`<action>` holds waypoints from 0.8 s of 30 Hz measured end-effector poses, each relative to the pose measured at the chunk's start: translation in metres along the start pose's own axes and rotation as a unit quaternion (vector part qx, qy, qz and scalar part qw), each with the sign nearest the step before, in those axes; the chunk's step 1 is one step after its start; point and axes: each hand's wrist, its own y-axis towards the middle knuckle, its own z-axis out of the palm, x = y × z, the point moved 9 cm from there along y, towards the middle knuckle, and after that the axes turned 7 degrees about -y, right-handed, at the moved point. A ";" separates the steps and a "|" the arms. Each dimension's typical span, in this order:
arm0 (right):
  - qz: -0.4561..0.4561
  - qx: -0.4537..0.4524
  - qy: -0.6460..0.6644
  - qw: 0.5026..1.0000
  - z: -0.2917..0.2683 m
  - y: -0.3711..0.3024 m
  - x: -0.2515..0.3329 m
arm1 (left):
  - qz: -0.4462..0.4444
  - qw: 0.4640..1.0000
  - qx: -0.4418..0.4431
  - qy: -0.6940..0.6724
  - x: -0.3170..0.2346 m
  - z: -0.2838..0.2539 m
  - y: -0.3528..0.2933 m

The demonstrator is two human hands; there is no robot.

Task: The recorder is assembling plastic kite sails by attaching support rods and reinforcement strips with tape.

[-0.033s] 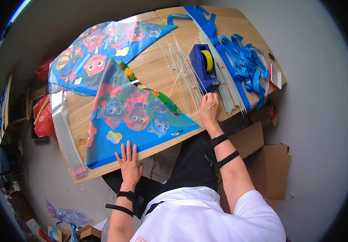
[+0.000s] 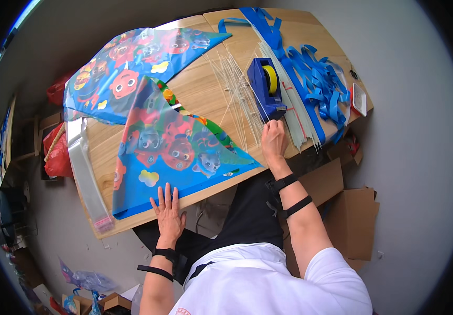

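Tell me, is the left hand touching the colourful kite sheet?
Touching: the head view shows the left hand lying flat, fingers overlapping the kite sheet's blue edge.

A pale wooden bench [image 2: 205, 94] stands on grey floor [image 2: 415, 131], with brown cardboard boxes [image 2: 355, 210] beside it.

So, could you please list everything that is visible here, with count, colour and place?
Kite sheet: one, blue with cartoon animals, near table edge, under left hand.
Second kite sheet: one, blue with cartoon figures, far left of table.
Tape dispenser: one, blue with yellow roll, table centre-right, just beyond right hand.
Thin rods: many, pale, fanned out left of dispenser.
Ribbons: many, blue, right part of table.
Clear plastic sleeves: a stack, transparent, left table edge.
Table: one, light wood.
Cardboard boxes: several, brown, floor at right.
Red bag: one, floor at left.
Left hand: flat on kite sheet edge.
Right hand: closed, at dispenser's near end.
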 end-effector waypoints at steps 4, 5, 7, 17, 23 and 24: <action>-0.029 0.072 -0.108 0.991 -0.017 -0.003 0.006 | 0.003 1.000 0.000 0.004 0.000 0.000 0.000; -0.028 0.075 -0.109 0.991 -0.029 -0.008 0.007 | 0.000 1.000 -0.002 0.002 0.001 0.001 -0.001; -0.010 0.089 -0.053 0.995 -0.045 -0.030 -0.001 | 0.001 1.000 -0.001 0.020 0.004 0.004 -0.004; -0.094 0.068 0.102 0.988 -0.083 -0.127 -0.014 | 0.017 0.998 -0.043 -0.045 0.010 0.000 -0.003; -0.366 0.077 0.105 0.921 -0.034 -0.108 0.092 | 0.009 0.965 -0.252 -0.073 0.019 -0.045 -0.020; -0.420 0.071 0.092 0.900 -0.023 -0.109 0.104 | 0.014 0.958 -0.275 -0.082 0.015 -0.054 -0.018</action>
